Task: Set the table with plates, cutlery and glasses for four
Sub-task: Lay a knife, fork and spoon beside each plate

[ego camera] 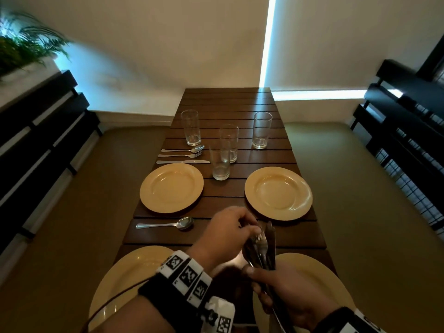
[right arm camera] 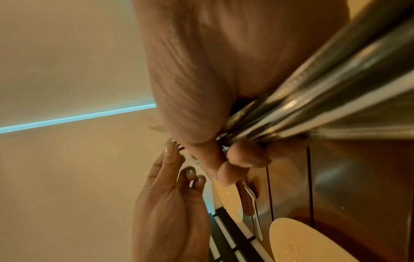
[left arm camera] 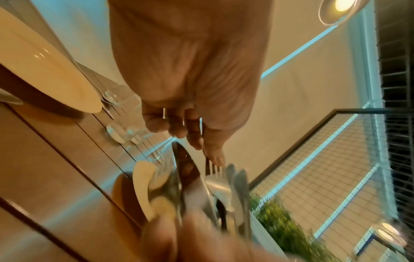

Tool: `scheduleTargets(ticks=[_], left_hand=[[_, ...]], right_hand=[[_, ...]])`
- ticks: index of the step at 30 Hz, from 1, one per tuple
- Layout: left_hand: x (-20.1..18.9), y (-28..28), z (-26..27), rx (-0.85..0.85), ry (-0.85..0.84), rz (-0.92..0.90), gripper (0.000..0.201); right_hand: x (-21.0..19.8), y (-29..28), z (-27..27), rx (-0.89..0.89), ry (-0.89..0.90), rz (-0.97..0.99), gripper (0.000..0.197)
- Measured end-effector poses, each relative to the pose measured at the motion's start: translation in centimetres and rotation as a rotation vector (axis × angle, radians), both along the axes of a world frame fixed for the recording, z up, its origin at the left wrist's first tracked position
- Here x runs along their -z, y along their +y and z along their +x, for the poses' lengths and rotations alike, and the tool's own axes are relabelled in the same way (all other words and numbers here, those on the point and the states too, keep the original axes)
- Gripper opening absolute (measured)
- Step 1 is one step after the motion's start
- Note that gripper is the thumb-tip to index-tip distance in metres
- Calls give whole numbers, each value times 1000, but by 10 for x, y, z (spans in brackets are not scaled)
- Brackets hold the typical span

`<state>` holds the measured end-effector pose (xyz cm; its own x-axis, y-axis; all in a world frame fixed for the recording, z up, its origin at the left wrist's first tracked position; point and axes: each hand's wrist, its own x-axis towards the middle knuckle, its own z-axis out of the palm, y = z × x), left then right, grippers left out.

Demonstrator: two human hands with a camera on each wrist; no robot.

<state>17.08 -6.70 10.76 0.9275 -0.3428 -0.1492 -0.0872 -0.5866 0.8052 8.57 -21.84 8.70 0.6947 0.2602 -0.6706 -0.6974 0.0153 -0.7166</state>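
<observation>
Cutlery (ego camera: 262, 248): a bundle of forks, knives and spoons stands upright in my right hand (ego camera: 286, 292), whose fingers are wrapped tight round the handles, low over the near end of the slatted wooden table (ego camera: 240, 102), at about 5 o'clock from its centre. My left hand (ego camera: 225, 233) reaches in from 7 o'clock, fingertips curled and pinching at the tines of a fork (left arm camera: 213, 170) at the top of the bundle; I judge it is drawing out one piece for laying. Progress: four yellow plates are down, at 10 o'clock (ego camera: 171, 187), 2 o'clock (ego camera: 278, 193), 7 o'clock (ego camera: 125, 280) and 5 o'clock (ego camera: 319, 267). The far-left setting has spoon (ego camera: 183, 149), fork and knife (ego camera: 182, 162) in a row beyond its plate. A single spoon (ego camera: 165, 224) lies between the two left plates. Four clear glasses are on the table; two (ego camera: 190, 127) (ego camera: 262, 129) stand at the far places, two (ego camera: 220, 161) remain grouped at the centre. Outstanding, in my judgement: cutlery for three settings, and the two centre glasses to be distributed. Condition: the steel is bright, mixed and closely bunched; wrist views are blurred, so no exact count.
</observation>
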Motion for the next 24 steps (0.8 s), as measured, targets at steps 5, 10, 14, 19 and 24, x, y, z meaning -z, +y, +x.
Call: scheduleTargets(ticks=[5,10,14,19,24], left_hand=[[-10,15,7,-133,329,-394,14],[-3,12,-23,-78,489,-514,24],[3,14,-29,-149,410,-436,14],[-20,38,-4,-473,346,-715,17],[-26,102,39,-491,146,-485,27]], right_hand=[[-2,-2,-2,-79,-14,-27,23],[5,3,1,-63,-5,-34,13],[9,6,6,-51,-5,-29,14],[12,12,13,-91,-53,-45,22],[20,10,14,-83,-20,-47,23]])
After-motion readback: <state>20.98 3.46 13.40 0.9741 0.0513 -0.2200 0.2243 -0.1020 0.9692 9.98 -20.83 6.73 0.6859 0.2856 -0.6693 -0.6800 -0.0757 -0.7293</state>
